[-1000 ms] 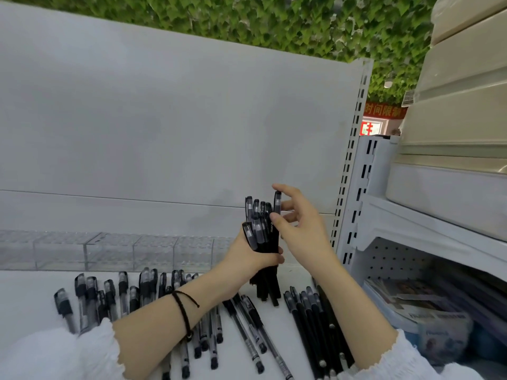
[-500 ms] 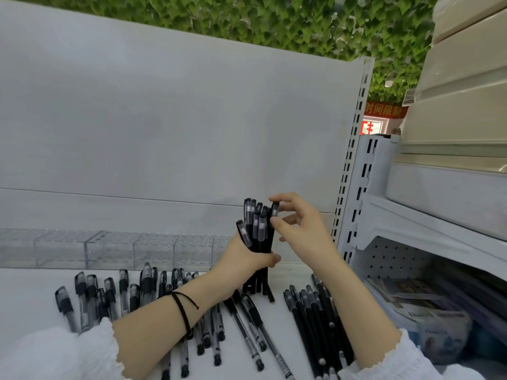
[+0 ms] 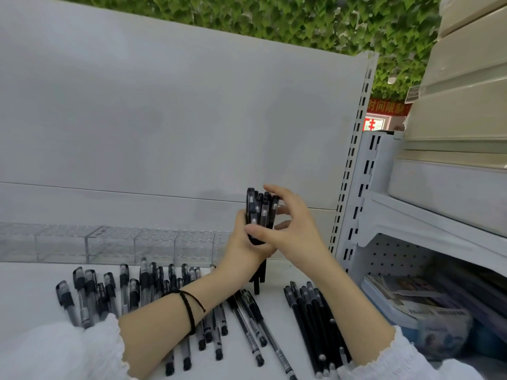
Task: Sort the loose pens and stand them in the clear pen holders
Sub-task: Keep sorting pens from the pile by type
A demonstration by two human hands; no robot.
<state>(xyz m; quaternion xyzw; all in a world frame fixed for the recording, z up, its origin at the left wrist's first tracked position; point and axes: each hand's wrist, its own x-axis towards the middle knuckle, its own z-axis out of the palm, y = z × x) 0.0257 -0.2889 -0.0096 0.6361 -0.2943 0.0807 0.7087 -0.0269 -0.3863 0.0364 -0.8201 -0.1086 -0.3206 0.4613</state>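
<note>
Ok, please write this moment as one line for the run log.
left hand: grips pen bundle upright | right hand: pinches bundle top | loose pens: lying on shelf | pen holders: behind them

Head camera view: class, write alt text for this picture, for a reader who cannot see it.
A person's left hand grips an upright bundle of black pens while the right hand curls thumb and fingers round its top. Loose black-capped pens lie on the white shelf in front of a row of clear plastic pen holders.
</note>
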